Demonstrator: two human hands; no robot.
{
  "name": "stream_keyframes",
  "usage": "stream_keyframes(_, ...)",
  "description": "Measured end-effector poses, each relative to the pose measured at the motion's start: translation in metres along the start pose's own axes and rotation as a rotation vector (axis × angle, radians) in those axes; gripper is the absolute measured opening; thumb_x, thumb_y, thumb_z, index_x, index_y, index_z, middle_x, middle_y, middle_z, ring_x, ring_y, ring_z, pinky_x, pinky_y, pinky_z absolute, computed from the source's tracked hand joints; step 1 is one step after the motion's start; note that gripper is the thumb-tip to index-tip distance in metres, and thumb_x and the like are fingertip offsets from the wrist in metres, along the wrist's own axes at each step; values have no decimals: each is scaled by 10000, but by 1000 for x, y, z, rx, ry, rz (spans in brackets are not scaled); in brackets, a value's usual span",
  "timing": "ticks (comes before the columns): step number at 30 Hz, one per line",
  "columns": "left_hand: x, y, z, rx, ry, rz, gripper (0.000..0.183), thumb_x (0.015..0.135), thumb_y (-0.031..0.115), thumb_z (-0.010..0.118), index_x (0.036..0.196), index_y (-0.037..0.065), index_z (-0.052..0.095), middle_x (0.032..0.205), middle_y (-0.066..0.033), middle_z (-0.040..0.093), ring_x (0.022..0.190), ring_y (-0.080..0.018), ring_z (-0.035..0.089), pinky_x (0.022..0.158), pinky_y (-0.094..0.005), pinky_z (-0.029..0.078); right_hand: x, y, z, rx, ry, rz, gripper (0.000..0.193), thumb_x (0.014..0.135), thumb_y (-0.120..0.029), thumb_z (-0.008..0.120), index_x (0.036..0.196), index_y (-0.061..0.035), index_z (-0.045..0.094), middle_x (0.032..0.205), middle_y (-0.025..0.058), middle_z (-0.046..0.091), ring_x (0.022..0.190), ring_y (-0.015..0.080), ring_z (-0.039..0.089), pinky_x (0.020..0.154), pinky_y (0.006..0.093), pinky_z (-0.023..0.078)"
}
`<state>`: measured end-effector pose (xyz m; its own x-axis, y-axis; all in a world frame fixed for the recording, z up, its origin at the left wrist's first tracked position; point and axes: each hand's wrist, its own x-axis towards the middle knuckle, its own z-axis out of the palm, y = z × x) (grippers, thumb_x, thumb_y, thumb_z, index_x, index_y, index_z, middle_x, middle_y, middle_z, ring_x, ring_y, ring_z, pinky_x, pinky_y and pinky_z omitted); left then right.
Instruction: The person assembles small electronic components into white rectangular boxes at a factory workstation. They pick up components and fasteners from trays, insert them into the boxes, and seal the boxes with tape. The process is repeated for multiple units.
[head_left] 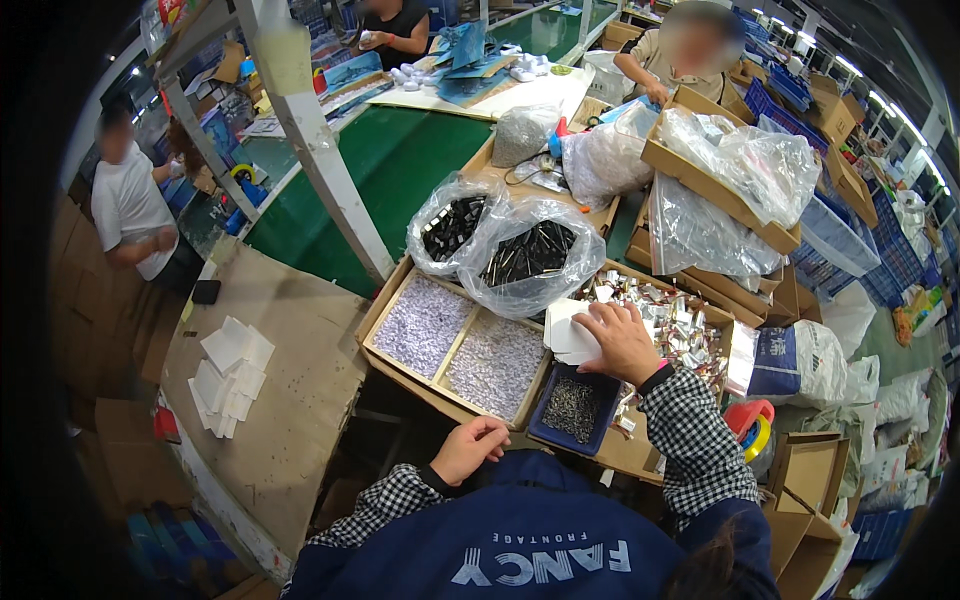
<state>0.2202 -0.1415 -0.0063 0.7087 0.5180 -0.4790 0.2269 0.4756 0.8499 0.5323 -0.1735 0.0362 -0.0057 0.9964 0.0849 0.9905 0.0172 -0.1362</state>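
Note:
My right hand reaches over the parts boxes, its fingers closed on some flat white cards. Just below those cards is a dark blue tray of small metal pieces. My left hand is loosely curled near my apron, with nothing visible in it. In front of it lies a wooden box with two compartments, one holding pale lilac bits and the other small whitish parts. Beyond stand two clear bags of black pieces. Shiny silver-and-red parts fill the box beside my right hand.
A pile of white cards lies on the brown board at the left. A metal post rises beside the green conveyor. Boxes with plastic bags are stacked at right. Several people work farther off.

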Motion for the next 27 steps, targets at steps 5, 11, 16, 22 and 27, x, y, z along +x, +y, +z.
stream_keyframes(5,-2,6,1,8,37,40,140,940,161,551,983,32,582,860,-34,622,739,-92,593,683,-228,506,-11,-3,-32,-78,144,2,811,580,-404,819,1276,-178,469,1249,114,482,1210,305,419,1040,528,287)
stream_keyframes(11,16,48,19,456,-82,550,935,745,277,787,1429,57,190,1355,-146,360,1147,-234,457,945,-347,429,-33,-41,-60,825,233,72,1004,633,-393,847,1398,-44,297,1336,138,414,1266,273,385,1053,425,321)
stream_keyframes(16,25,83,37,545,-259,774,1277,613,276,873,1479,94,-49,1477,-194,216,1328,-334,309,1061,-400,325,-45,-100,-34,1795,125,30,1091,663,-180,847,1452,-106,97,1390,122,315,1304,268,353,1081,434,305)
stream_keyframes(22,17,89,36,737,-131,717,1218,596,278,842,1465,49,19,1388,-243,324,1231,-380,397,1042,-425,330,-60,-103,-35,1794,-46,69,852,789,-117,729,1450,-29,199,1465,113,281,1349,223,311,1099,380,282)
stream_keyframes(27,6,91,30,1024,101,823,1045,544,224,827,1371,-23,238,1260,-210,428,1121,-375,441,995,-449,344,-61,-104,-45,1586,32,390,536,872,-57,612,1355,15,391,1192,85,579,1044,128,570,890,267,469)
